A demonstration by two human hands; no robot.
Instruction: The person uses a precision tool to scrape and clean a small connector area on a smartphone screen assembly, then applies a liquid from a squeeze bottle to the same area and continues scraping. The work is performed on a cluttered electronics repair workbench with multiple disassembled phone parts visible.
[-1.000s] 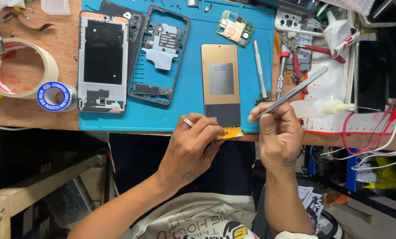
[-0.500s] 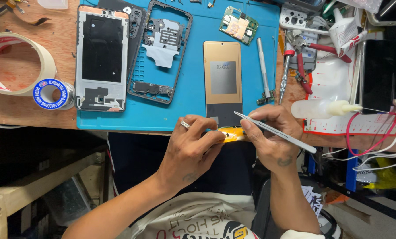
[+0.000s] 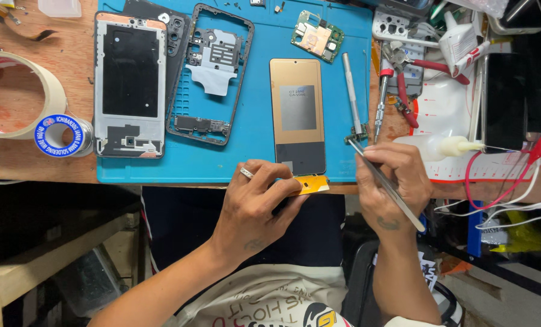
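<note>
Blue mat [image 3: 252, 160], phone screen [image 3: 298, 115] just beyond hands, tweezers [image 3: 385, 181] in right hand [image 3: 391, 181]

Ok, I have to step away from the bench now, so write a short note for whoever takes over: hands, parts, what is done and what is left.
Left hand: pinching the orange flex tab at the near end of the display panel, at the mat's front edge.
Right hand: holding metal tweezers, tip raised just right of the panel.
Parts: panel lies back side up on the blue mat; middle frame and silver housing to its left; small circuit board above.
Done: the phone is apart, parts laid out.
Left: the flex tab is loose, joined to nothing; the parts lie unassembled.
</note>
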